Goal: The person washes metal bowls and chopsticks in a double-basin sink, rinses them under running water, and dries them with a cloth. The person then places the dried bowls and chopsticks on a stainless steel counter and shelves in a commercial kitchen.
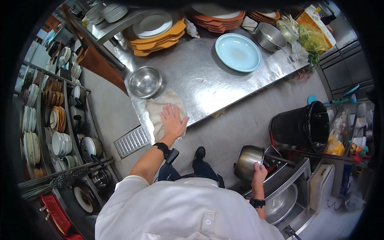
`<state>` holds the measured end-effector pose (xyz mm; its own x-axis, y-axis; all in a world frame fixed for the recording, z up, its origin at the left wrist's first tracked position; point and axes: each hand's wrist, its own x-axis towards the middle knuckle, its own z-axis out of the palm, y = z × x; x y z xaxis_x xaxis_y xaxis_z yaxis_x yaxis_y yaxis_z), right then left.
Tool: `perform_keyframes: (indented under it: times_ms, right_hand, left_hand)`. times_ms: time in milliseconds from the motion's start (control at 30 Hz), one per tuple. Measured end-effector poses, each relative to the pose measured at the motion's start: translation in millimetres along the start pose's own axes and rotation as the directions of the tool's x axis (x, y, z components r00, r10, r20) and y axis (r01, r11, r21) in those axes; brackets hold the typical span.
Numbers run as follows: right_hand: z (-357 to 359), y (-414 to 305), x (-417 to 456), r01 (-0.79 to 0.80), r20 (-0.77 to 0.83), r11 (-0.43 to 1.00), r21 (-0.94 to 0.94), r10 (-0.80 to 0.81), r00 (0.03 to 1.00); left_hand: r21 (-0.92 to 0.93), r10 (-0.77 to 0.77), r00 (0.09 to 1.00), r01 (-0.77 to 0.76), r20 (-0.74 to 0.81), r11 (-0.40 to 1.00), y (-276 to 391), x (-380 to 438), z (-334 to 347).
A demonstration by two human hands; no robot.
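Observation:
My left hand [172, 121] lies flat with spread fingers on a beige cloth [156, 111] at the near left corner of a stainless steel table [192, 72]. Just beyond the cloth sits a shiny steel bowl [145, 81]. Off to the right, my right hand [259, 173] grips the rim of a steel pot [247, 160]. The pot is tilted onto its side, beside a metal sink [304, 174], and its inside is turned from view. A light blue plate [238, 52] rests farther along the table.
Stacked orange platters [156, 43], reddish-brown platters [220, 22] and a steel saucepan [271, 36] line the table's far side. A black bin [295, 129] stands at right. Shelves of dishes and pots [61, 120] run along the left, near a floor drain grate [132, 142].

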<state>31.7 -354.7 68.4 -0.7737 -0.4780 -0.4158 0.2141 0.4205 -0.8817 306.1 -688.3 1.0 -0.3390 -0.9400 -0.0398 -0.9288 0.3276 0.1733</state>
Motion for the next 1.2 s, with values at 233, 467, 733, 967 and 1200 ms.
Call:
perform_keyframes:
  times_ms: [233,467,733,967,1200]
  right_hand:
    - [7.3,-31.9,26.1,0.014,0.039,0.998,-0.056,-0.012,0.999]
    - [48.3,-105.1,22.4,0.016,0.116,0.999,-0.036,-0.012,0.993]
    - [115.0,-172.1,38.3,0.214,0.247,0.956,-0.202,-0.161,0.956]
    - [228.1,-224.1,67.6,0.510,0.516,0.826,-0.241,-0.336,0.788]
    - [326.4,-183.1,76.6,0.952,0.823,0.118,-0.284,-0.479,0.305]
  left_hand:
    - [-0.027,0.330,0.943,-0.330,0.029,0.944,124.1,76.6,14.2]
    - [-0.058,0.392,0.920,-0.392,-0.020,0.918,157.0,197.7,28.2]
    - [-0.032,0.013,0.994,-0.017,-0.113,0.999,60.3,243.6,12.8]
    - [-0.083,0.217,0.973,-0.223,-0.075,0.971,3.4,105.5,-6.9]
    - [-0.182,0.322,0.946,-0.309,0.045,0.933,-62.2,23.4,-43.9]
